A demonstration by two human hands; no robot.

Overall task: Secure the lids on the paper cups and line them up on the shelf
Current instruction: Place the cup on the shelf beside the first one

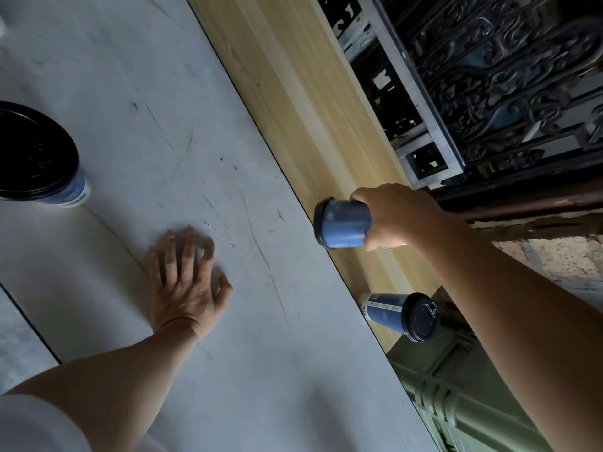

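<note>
Pale scuffed table [195, 93] under me, wooden shelf [280, 76] running along its far edge, dark ironwork [505, 76] behind that.

Right hand [394, 216] first: fingers and thumb are wrapped round the base end of the blue cup [344, 225], a full grasp. The black lid [318, 220] is on and points left, away from my palm, so the cup is tipped rather than upright. It sits over the shelf's near edge; whether it touches the wood, I can't tell.

Handling, as I judge it: thin paper wall, light, easy to dent, so I go gently and hold low where the base stiffens it. The lid rim is the other firm spot. Squeeze mid-wall and the lid could pop.

Moving outward: nearer me on the right, a second cup [388, 309] stands on the shelf, lidded, well apart from mine. That's the line to match.

Left hand [186, 282] lies flat on the table, fingers spread, holding nothing.

Far left on the table, a third cup [73, 190], lid on, not yet shelved.
</note>
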